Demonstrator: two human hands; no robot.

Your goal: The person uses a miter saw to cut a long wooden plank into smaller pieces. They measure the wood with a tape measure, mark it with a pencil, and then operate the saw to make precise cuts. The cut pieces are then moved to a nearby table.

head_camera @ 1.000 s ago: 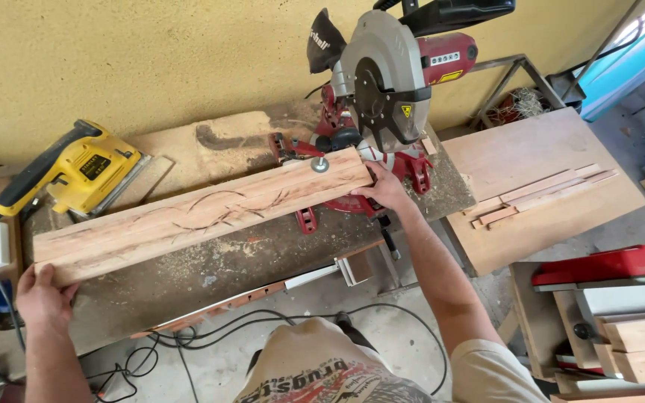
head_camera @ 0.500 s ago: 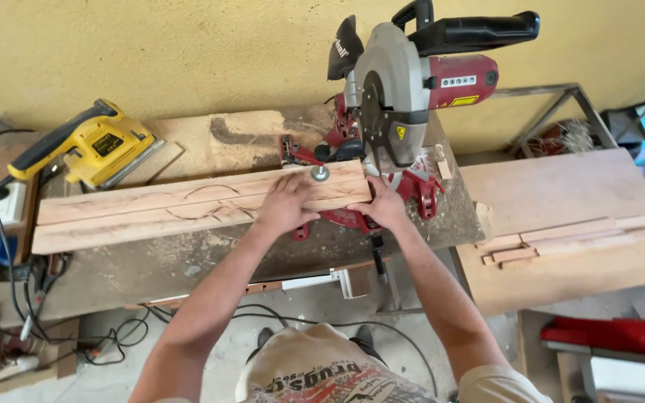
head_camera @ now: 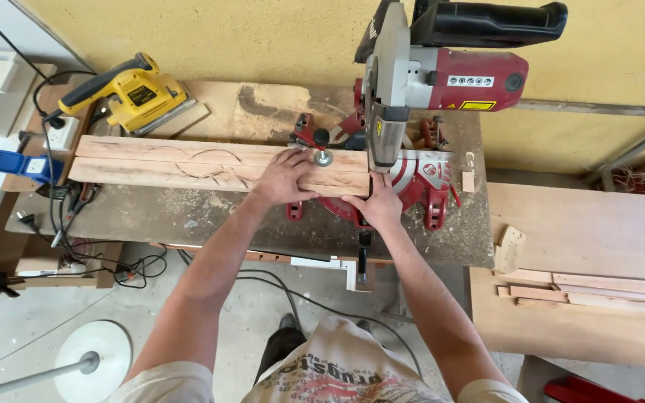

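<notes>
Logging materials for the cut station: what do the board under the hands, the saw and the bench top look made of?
Board: bare wood, pale reddish, unfinished; grain and pencilled curves show. The left hand and right hand press on it.
Saw: grey metal blade guard, red body and black handle, probably plastic; red base looks like painted metal.
Bench top: rough grey slab dusted with sawdust; material unclear.

pale reddish-brown board (head_camera: pixel 210 166) with dark curved pencil lines drawn on it. red and grey mitre saw (head_camera: pixel 427 82) with a black handle. yellow and black sander (head_camera: pixel 137 93). dusty grey-brown desk (head_camera: pixel 188 216). mustard-yellow wall (head_camera: pixel 225 33). blue box (head_camera: pixel 24 164) at the left.
</notes>
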